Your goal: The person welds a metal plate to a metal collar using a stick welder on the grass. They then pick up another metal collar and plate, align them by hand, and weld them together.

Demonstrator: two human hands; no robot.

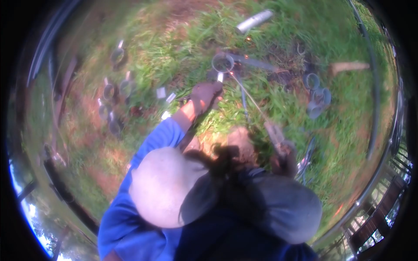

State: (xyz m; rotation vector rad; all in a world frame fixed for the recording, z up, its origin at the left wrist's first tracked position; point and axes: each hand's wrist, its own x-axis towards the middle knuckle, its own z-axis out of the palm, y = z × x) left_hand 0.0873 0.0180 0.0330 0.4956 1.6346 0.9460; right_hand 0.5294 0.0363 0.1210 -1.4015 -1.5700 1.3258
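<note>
A short metal pipe ring (222,63) sits on the grass ahead of me. My left hand (205,95) looks gloved and is closed on a small flat metal tab (220,77) that meets the ring's near edge. In my right hand (284,156) is a welding electrode holder (274,132), its grip partly in shadow. From it a thin welding rod (250,96) slants up and left; its glowing tip is at the ring's lower right side, close to the tab. Whether tab and ring are joined cannot be made out.
Several rings with tabs (109,91) lie at the left, and more plain rings (312,81) at the right. Loose metal plates (161,92) are beside my left hand. A flat bar (252,62) adjoins the ring, with orange sparks nearby. A pipe (254,21) lies farther off.
</note>
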